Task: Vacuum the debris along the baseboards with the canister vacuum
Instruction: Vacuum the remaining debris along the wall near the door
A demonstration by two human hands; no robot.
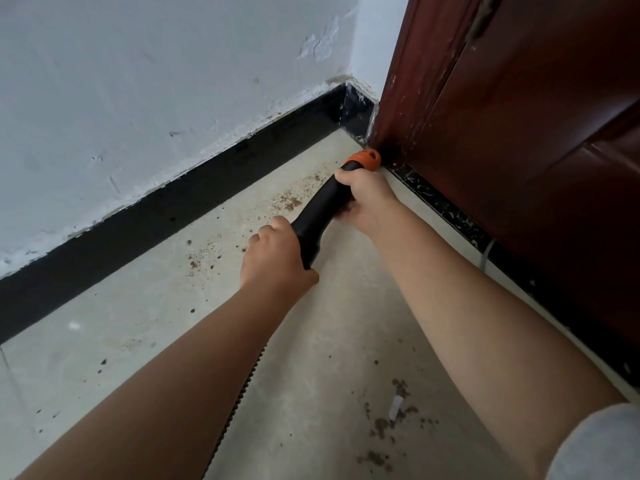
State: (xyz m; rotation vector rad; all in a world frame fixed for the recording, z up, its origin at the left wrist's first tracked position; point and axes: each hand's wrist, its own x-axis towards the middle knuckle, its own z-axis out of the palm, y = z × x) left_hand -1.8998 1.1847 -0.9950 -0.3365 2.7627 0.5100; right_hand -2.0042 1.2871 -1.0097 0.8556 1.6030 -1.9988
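Your right hand point(367, 199) is wrapped around the upper end of the black vacuum nozzle tube point(320, 213), fingers curled tight just behind its orange collar point(364, 160). Your left hand point(277, 254) grips the lower end of the same tube, fingers closed round it from the left. The tube slants up and away from you across the floor point(311, 341), and its orange collar sits in the far corner of the floor, right against the foot of the dark red door frame point(408, 81) and near where the black baseboard point(173, 209) meets the corner. The ribbed black hose point(239, 400) trails back toward you under your left forearm. Brown crumbs of debris point(289, 201) lie on the floor just left of the tube, scattered along the baseboard's edge, with more specks further along toward the left. A second patch of debris point(384, 424) lies near you on the floor, between your forearms, with a small white scrap point(395, 407) among it. Above the baseboard, the white wall point(138, 81) is scuffed and chipped. A grey sleeve point(599, 445) shows at your right arm.
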